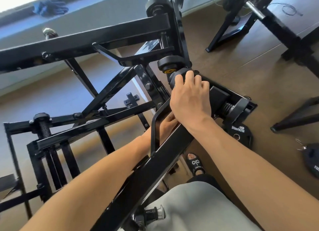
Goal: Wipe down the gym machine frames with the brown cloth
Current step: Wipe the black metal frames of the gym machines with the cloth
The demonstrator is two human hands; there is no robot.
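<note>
Beneath the crossing black bars of a gym machine frame (pixel 107 36), seen from the head camera, a person reaches both bare arms forward. Their right hand (pixel 189 99) is clenched over a black rubber-like part at the top of a slanted beam (pixel 155 168), fingers curled around it just below a black roller with a yellow centre (pixel 170 65). Their left hand (pixel 166 125) is mostly hidden behind a bent black bar (pixel 153 127) and under the right wrist; whether its grip is closed or released cannot be told. No brown cloth can be made out in either hand; a dark blue cloth (pixel 50 7) lies blurred on a ledge at upper left. Frame members run off the left and bottom edges, and another machine's legs (pixel 286 32) are cut off at upper right. Open brown floor (pixel 241 72) lies to the right, where a weight plate (pixel 241 132) marked "STRENGTH" rests beside the frame's base and a second plate (pixel 310 160) sits at the right edge. One foot in a black slide sandal (pixel 196 165) stands near the beam.
</note>
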